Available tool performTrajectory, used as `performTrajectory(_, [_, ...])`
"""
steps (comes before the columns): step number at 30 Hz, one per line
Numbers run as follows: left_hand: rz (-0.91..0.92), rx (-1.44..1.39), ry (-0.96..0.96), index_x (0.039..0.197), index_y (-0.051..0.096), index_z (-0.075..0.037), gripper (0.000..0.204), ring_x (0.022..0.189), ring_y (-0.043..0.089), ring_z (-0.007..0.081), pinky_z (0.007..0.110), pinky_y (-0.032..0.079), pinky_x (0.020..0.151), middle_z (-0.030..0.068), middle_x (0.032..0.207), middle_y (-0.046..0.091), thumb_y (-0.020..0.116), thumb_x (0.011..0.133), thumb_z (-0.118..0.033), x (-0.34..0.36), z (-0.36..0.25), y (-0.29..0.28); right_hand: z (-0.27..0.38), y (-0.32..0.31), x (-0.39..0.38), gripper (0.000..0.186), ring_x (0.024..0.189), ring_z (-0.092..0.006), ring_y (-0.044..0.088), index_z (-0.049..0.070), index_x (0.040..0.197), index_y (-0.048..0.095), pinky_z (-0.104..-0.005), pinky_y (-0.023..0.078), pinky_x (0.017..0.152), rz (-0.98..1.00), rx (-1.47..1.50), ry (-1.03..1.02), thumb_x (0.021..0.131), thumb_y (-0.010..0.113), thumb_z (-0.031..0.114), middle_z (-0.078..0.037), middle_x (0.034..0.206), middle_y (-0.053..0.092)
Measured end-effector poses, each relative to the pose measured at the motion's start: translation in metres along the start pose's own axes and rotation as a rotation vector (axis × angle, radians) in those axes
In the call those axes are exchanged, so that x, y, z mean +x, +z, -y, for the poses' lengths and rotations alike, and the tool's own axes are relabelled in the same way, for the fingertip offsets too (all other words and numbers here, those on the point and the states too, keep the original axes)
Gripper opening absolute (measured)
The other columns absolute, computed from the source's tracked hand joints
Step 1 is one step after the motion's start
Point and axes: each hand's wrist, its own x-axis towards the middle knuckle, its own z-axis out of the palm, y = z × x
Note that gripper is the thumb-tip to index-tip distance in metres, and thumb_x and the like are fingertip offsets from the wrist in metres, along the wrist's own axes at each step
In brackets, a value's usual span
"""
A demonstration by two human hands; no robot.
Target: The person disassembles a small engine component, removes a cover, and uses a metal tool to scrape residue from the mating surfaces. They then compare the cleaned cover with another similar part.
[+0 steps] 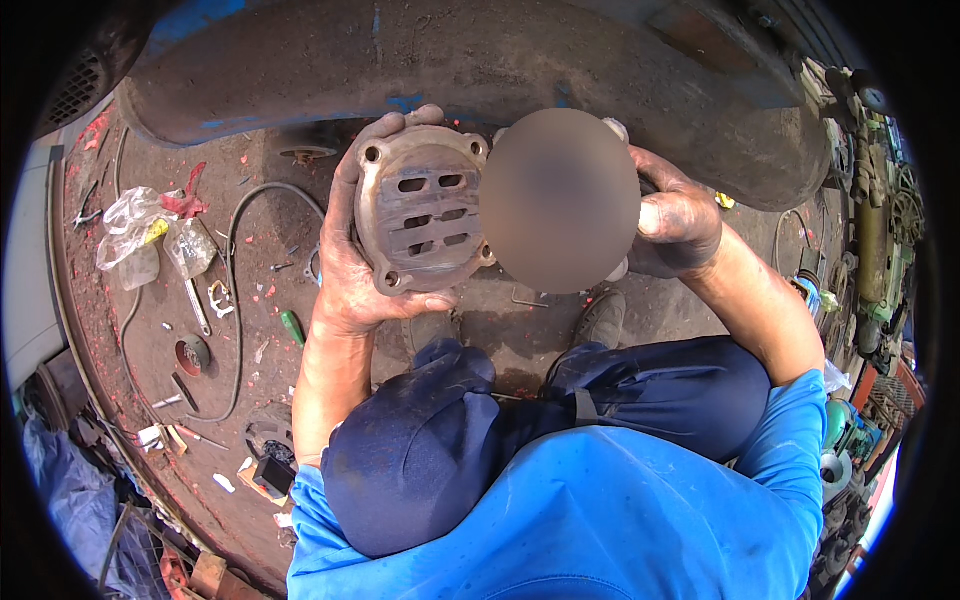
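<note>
My left hand [345,265] grips a rusty round metal valve plate [422,208] with several slots and bolt holes at its corners, held up facing me. Its right edge is hidden behind a blurred round patch. My right hand [675,225], dark with grease, is closed at the right of that patch, and what it holds is mostly hidden. Both forearms rise from my blue sleeves over my dark blue trousers [500,430].
A large dark curved metal body [450,60] runs across the top. On the dirty floor at left lie clear plastic bags [150,240], a spanner [196,305], a black hose [240,300], a green-handled tool [292,327] and small parts. Machine parts [880,230] crowd the right edge.
</note>
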Motion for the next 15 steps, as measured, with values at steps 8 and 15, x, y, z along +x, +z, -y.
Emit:
performTrajectory(8, [-0.001, -0.001, -0.002, 0.151, 0.026, 0.002, 0.130, 0.140, 0.041, 0.0355, 0.051, 0.041, 0.113, 0.0241, 0.152, 0.037, 0.099, 0.052, -0.039, -0.0001, 0.0005, -0.0011, 0.0007, 0.0018, -0.0003, 0.090, 0.126, -0.0253, 0.055, -0.008, 0.148, 0.032, -0.0399, 0.042, 0.110, -0.016, -0.009, 0.003, 0.076, 0.075, 0.026, -0.019, 0.135, 0.056])
performTrajectory(15, [-0.019, -0.004, -0.013, 0.150, 0.027, 0.001, 0.129, 0.138, 0.044, 0.0358, 0.052, 0.042, 0.112, 0.0240, 0.152, 0.038, 0.099, 0.052, -0.040, -0.0003, 0.0010, 0.0009, 0.0015, 0.0033, 0.0004, 0.091, 0.126, -0.0260, 0.055, -0.008, 0.148, 0.032, -0.0406, 0.042, 0.110, -0.024, -0.018, 0.006, 0.076, 0.076, 0.027, -0.019, 0.135, 0.056])
